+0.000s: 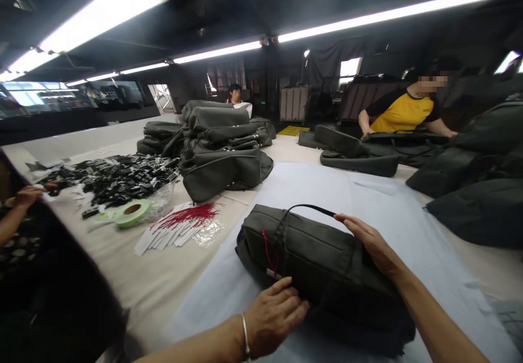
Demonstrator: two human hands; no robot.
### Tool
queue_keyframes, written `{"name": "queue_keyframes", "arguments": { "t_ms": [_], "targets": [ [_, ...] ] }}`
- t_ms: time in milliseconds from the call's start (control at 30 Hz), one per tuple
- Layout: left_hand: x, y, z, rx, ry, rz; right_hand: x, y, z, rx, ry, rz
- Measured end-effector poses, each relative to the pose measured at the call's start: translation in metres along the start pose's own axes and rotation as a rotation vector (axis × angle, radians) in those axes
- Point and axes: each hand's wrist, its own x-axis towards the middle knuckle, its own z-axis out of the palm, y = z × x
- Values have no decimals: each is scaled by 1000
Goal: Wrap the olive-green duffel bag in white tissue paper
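Resting flat and open, both the left hand (274, 313) and the right hand (370, 243) touched the dark olive fabric bag (318, 267).

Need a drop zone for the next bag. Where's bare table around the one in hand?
Free: white paper sheet beyond the dark olive fabric bag, short of the far bags. Also bare beige tabletop left of it. Crowded: red-stringed white tags, green tape roll, black parts pile.
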Motion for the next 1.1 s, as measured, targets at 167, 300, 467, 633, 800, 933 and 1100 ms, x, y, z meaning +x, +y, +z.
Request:
{"name": "queue_keyframes", "arguments": {
  "t_ms": [167, 300, 467, 633, 800, 933, 1100],
  "targets": [
    [-4, -6, 8, -86, 84, 19, -2, -19, 16, -784, 20, -159],
    [-7, -11, 9, -143, 185, 58, -27, -36, 48, -1033, 108, -332],
    [-23, -11, 11, -321, 523, -253, -40, -27, 81, -1106, -12, -285],
    [-20, -22, 18, -303, 616, -747, -32, -23, 77, -1142, -31, -232],
    [4, -29, 18, -222, 534, -809, -34, -25, 78, -1150, -27, -244],
    [8, -23, 9, -383, 509, -867, -33, -25, 80, -1156, -25, -230],
    [3, -31, -15, -1315, 794, -906, -32, -28, 81, -1144, -31, -198]
  ]
}}
